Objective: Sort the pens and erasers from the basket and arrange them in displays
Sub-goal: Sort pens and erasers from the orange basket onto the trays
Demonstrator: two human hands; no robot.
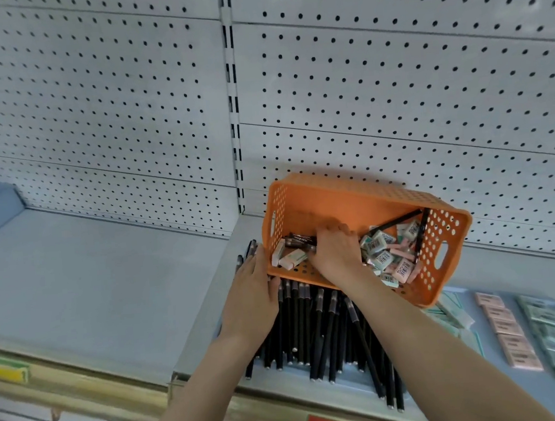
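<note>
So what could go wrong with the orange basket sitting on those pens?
The orange basket rests partly on the black pens, so it could slide and spill its erasers. The right hand digging inside could rock it; the left hand is only at one corner. Some pens reach the front edge of the shelf and might roll off.

Perforated orange plastic basket (362,199)
</note>
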